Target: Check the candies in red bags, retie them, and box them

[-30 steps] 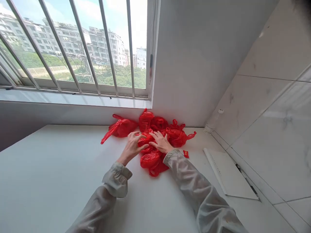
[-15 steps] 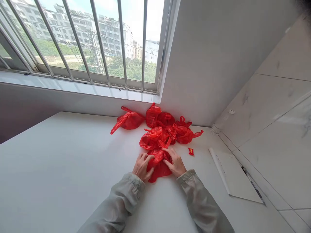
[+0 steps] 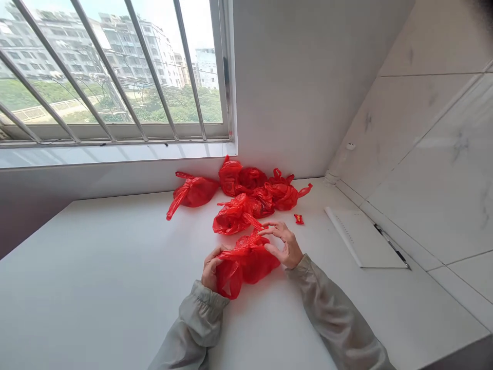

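A red plastic bag [image 3: 254,262] lies nearest me on the white table, its thin film crumpled and one handle loop spread toward me. My left hand [image 3: 211,266] grips the left side of this bag, fingers partly hidden by the film. At the bag's upper right, my right hand [image 3: 284,244] is raised with fingers curved and apart, and no film shows between them. Just beyond stands another red bag [image 3: 231,216], its twisted handle reaching close to my right fingertips. What the near bag holds is hidden.
More red bags [image 3: 283,191] cluster against the wall, with a knotted red bag [image 3: 198,191] at their left. A small red wrapped packet [image 3: 299,219] lies to the right. Beyond it are a white notepad [image 3: 365,239] and a pen [image 3: 391,245] by the tiled wall.
The near bag's film has been pulled wider and a handle loop now opens toward me. My right hand has come off the bag and lifted. The view has turned to the right.
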### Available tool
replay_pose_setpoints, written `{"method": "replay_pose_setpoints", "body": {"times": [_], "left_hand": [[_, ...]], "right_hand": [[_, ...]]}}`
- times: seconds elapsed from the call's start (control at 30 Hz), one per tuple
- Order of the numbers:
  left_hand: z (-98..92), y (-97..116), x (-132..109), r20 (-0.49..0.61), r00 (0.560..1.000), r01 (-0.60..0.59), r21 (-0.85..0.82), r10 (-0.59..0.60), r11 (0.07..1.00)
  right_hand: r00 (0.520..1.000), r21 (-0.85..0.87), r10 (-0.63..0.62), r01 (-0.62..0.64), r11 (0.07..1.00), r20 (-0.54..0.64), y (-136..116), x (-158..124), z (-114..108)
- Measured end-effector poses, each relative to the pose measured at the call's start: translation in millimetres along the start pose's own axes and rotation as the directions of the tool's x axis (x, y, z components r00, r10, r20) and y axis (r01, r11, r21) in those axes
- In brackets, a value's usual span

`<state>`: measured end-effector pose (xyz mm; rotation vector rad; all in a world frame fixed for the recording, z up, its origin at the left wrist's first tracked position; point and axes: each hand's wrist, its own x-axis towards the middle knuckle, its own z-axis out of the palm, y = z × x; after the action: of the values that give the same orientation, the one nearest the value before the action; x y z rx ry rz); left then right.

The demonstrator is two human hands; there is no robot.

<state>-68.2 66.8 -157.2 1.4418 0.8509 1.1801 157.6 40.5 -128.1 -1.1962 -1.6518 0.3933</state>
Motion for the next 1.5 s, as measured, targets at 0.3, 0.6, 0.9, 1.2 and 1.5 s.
{"method": "replay_pose_setpoints", "body": {"times": [0.3, 0.6, 0.9, 1.2, 1.5], "left_hand": [[1.0, 11.7, -4.8, -0.036, 0.993, -0.105, 0.17, 0.113, 0.98], [25.5, 63.6, 2.7, 0.314, 0.918, -0.393, 0.637, 0.243, 0.663], [25.5, 54.2, 41.9, 0.527, 0.849, -0.427, 0.641, 0.038, 0.638], [-30.4, 99.8, 57.3, 0.474, 0.881, -0.295, 0.534, 0.009, 0.792], [-14.5, 119.8, 36.0, 0.525, 0.85, -0.425, 0.647, 0.035, 0.632]], "right_hand": [[0.995, -0.179, -0.03, 0.048, 0.983, 0.099, 14.4, -19.1, 8.3], [0.992, -0.164, -0.092, 0.106, 0.981, 0.091, 4.0, -12.5, 1.5], [0.991, -0.124, -0.039, 0.055, 0.991, 0.127, 9.0, -11.1, 0.6], [0.998, 0.095, 0.028, -0.034, 0.995, 0.063, 18.2, -11.3, -52.7], [0.977, 0.075, 0.131, -0.145, 0.987, 0.168, 3.1, -11.6, -44.0]]}}
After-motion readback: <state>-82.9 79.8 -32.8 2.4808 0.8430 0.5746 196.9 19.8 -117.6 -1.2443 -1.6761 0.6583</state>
